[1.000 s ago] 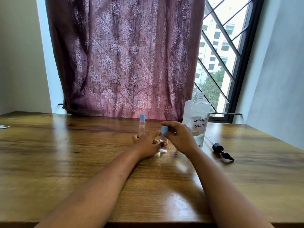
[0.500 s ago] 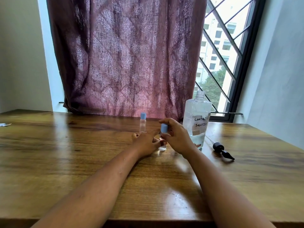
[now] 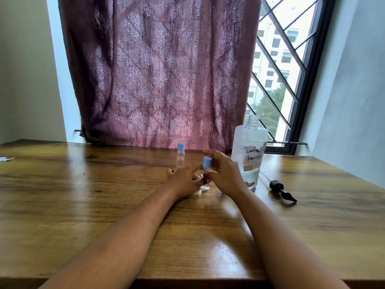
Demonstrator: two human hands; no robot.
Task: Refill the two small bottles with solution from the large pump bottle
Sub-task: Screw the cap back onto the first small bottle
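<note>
Both hands on one small bottle (image 3: 205,180).
Left hand (image 3: 183,180) grips its body; right hand (image 3: 226,176) pinches the blue cap (image 3: 207,162), beside the open large bottle (image 3: 249,155).

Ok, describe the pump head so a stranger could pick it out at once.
Find the large clear bottle with the handwritten label, near the window. On the wooden table to its right lies the pump head: the only black item, on its side, trailing a pale tube.

Two blue-capped small bottles (image 3: 180,155) upright; large bottle (image 3: 249,151) uncapped, seemingly low.
</note>
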